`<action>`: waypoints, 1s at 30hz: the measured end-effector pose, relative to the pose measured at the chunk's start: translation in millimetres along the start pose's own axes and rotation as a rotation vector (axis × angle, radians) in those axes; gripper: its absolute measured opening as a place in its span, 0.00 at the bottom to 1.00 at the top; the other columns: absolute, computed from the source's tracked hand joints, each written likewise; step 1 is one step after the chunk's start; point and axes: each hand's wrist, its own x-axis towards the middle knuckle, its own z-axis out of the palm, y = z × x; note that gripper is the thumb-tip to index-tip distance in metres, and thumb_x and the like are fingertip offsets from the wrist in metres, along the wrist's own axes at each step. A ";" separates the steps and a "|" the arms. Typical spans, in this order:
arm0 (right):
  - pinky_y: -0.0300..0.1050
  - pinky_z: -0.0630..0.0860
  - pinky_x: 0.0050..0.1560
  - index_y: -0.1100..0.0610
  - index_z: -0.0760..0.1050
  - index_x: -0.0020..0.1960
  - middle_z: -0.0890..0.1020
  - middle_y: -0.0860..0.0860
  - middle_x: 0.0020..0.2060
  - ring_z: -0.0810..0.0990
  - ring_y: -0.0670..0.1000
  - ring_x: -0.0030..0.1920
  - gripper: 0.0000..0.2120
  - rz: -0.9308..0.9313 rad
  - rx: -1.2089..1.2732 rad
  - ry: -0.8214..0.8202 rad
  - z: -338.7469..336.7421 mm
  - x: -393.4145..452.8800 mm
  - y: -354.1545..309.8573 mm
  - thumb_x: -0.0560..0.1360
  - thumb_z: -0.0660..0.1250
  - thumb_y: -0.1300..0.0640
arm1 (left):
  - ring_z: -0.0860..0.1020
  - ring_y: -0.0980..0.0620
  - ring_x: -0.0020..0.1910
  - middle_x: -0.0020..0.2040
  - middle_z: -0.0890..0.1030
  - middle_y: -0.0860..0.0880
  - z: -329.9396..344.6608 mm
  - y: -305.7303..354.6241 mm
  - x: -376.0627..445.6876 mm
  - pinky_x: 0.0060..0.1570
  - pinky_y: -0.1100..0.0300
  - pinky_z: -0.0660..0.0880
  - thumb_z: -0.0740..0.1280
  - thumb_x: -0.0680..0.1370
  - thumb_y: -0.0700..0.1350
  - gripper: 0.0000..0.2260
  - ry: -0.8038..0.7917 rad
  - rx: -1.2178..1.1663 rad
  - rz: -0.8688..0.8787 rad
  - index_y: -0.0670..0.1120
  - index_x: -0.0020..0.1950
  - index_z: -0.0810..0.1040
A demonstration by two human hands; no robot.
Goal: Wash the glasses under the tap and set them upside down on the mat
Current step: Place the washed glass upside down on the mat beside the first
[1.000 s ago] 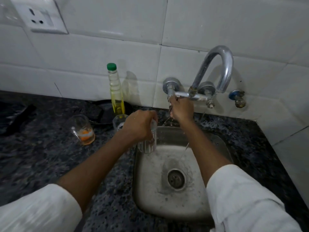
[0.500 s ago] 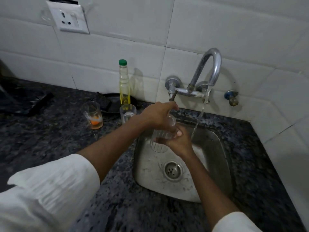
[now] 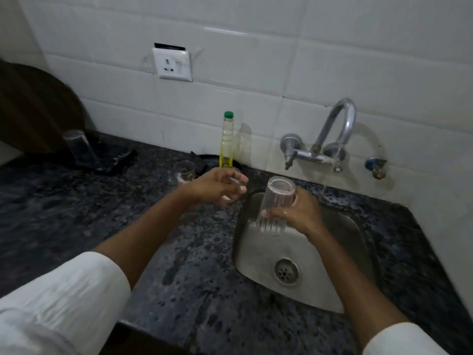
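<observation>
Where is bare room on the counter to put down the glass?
Free: dark counter between the mat and the left hand, and the front strip left of the sink. Crowded: by the oil bottle and dirty glass.

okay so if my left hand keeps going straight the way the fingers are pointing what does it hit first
Probably the glass that the right hand holds over the sink. The left hand points right, its fingertips at about the height of that glass's upper end, with a gap between. Depth is unclear, so it might pass behind it.

Dark speckled counter [image 3: 76,226]: inset sink [image 3: 358,252], oil bottle [image 3: 226,142], tumbler [image 3: 183,172], black mat [image 3: 115,160].
</observation>
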 end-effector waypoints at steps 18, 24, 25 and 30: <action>0.42 0.78 0.48 0.51 0.79 0.54 0.83 0.47 0.46 0.82 0.49 0.48 0.30 -0.281 0.041 -0.220 334.3 180.7 -235.0 0.54 0.83 0.51 | 0.80 0.54 0.44 0.48 0.84 0.46 -336.6 -131.7 -91.1 0.41 0.58 0.73 0.71 0.78 0.45 0.12 0.492 -0.020 -0.188 0.48 0.61 0.78; 0.40 0.69 0.41 0.55 0.77 0.53 0.82 0.50 0.48 0.78 0.51 0.46 0.30 -0.307 -0.011 -0.181 459.2 264.8 -273.4 0.55 0.82 0.50 | 0.82 0.51 0.48 0.55 0.84 0.43 -423.6 -182.2 -72.9 0.43 0.58 0.73 0.71 0.77 0.45 0.11 0.515 -0.063 -0.223 0.50 0.59 0.79; 0.40 0.69 0.40 0.55 0.77 0.52 0.83 0.50 0.47 0.79 0.51 0.45 0.30 -0.300 -0.020 -0.175 476.0 276.2 -276.8 0.54 0.82 0.50 | 0.82 0.53 0.47 0.55 0.84 0.43 -432.3 -188.7 -70.5 0.45 0.57 0.73 0.71 0.77 0.45 0.11 0.511 -0.062 -0.229 0.51 0.59 0.79; 0.39 0.70 0.40 0.56 0.78 0.52 0.83 0.51 0.48 0.79 0.51 0.45 0.30 -0.292 -0.104 -0.200 540.0 315.1 -279.7 0.54 0.83 0.49 | 0.81 0.55 0.45 0.55 0.84 0.43 -459.7 -210.8 -61.8 0.46 0.55 0.74 0.71 0.78 0.45 0.11 0.499 -0.052 -0.246 0.50 0.60 0.79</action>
